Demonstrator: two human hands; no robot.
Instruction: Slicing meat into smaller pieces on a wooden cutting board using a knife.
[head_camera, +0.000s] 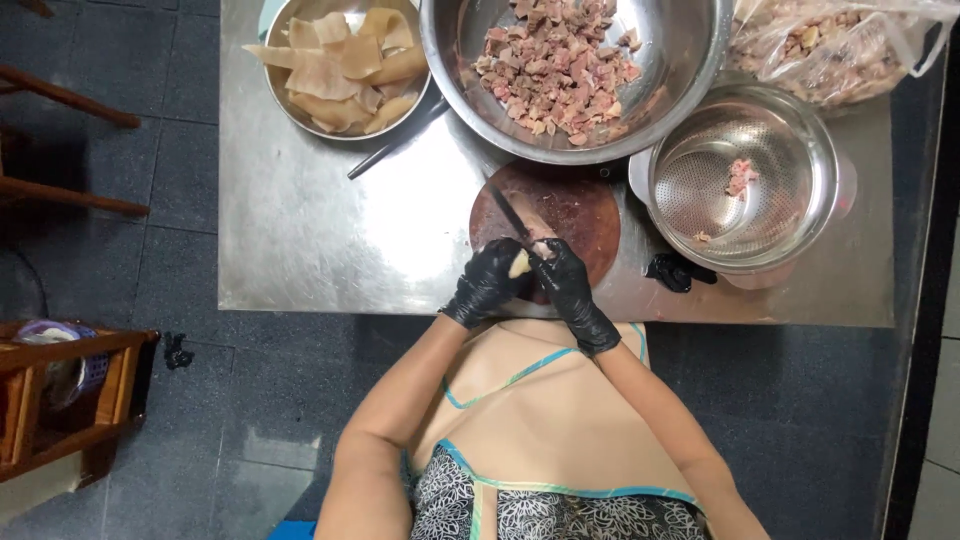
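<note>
A bare stainless-steel table (300, 230) carries a round dark-red chopping board (575, 215), a large steel bowl of chopped meat (690, 60), a steel bowl of pale skin pieces (285, 95), a perforated steel colander (745, 180), a clear plastic bag of meat (840, 45) and a crumpled black glove (678, 271).

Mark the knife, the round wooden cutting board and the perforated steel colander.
Dark-bladed knife (513, 217), head view, mid blade.
Round reddish wooden cutting board (578, 208), head view, bare top surface.
Perforated steel colander (700, 190), head view, inner wall.

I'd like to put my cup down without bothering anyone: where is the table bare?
Bare steel table lies left of the round cutting board, below the bowl of pale sheets. The right side is crowded: meat bowl, colander, plastic bag.
</note>
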